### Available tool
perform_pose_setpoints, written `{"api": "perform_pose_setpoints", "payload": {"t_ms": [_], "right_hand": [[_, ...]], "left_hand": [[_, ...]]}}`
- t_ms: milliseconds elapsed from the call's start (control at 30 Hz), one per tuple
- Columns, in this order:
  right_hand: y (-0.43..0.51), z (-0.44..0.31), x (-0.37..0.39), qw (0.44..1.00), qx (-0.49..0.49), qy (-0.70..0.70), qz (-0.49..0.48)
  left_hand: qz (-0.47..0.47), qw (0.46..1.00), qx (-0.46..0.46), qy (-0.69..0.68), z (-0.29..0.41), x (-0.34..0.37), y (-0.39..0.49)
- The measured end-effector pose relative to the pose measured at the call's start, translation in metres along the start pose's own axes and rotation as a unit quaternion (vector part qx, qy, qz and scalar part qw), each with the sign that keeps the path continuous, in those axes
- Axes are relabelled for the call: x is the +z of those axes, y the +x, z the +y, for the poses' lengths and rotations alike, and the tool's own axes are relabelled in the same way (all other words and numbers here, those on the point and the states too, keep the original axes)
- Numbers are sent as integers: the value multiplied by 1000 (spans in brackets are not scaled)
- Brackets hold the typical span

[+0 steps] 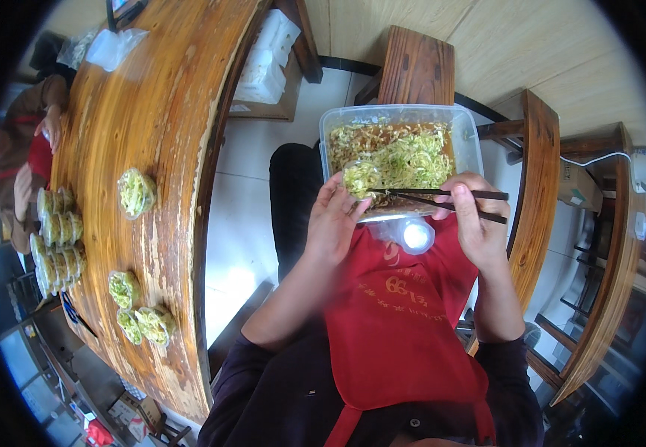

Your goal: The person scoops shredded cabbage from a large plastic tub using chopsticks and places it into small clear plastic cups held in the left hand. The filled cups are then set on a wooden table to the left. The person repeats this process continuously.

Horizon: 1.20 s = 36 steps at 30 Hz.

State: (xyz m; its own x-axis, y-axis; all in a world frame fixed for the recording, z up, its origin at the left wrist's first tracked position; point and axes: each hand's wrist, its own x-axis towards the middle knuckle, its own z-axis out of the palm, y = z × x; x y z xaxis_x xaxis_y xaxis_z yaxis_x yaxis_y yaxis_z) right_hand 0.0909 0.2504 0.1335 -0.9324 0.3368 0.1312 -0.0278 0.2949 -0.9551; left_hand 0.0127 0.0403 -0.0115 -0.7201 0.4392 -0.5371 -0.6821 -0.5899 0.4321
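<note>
My left hand (332, 215) holds a small clear plastic cup (361, 179) filled with pale green shredded vegetable, tilted over the near left part of a large translucent plastic tub (469, 137). Two black chopsticks (429, 193) are gripped in my right hand (471, 215), their tips meeting at the cup's contents. Inside the tub lies more shredded vegetable (412, 159), pale green on the right and browner at the left and back, with brown liquid around it. Below the tub's near edge, clear plastic cups or lids (415, 236) rest on my red apron (401, 335).
On the wooden table (172, 112) to the left stand a filled cup (136, 193), several more filled cups (154, 325) and stacked filled cups (57, 240). Another person (32, 139) is at its far side. Wooden benches (535, 207) flank my right. White packages (267, 56) sit on a carton.
</note>
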Motion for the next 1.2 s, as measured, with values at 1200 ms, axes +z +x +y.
{"api": "perform_pose_setpoints", "payload": {"t_ms": [1200], "right_hand": [[-3, 50, -52, 935, 35, 312, 163]], "left_hand": [[45, 905, 372, 200, 149, 14, -146]]}}
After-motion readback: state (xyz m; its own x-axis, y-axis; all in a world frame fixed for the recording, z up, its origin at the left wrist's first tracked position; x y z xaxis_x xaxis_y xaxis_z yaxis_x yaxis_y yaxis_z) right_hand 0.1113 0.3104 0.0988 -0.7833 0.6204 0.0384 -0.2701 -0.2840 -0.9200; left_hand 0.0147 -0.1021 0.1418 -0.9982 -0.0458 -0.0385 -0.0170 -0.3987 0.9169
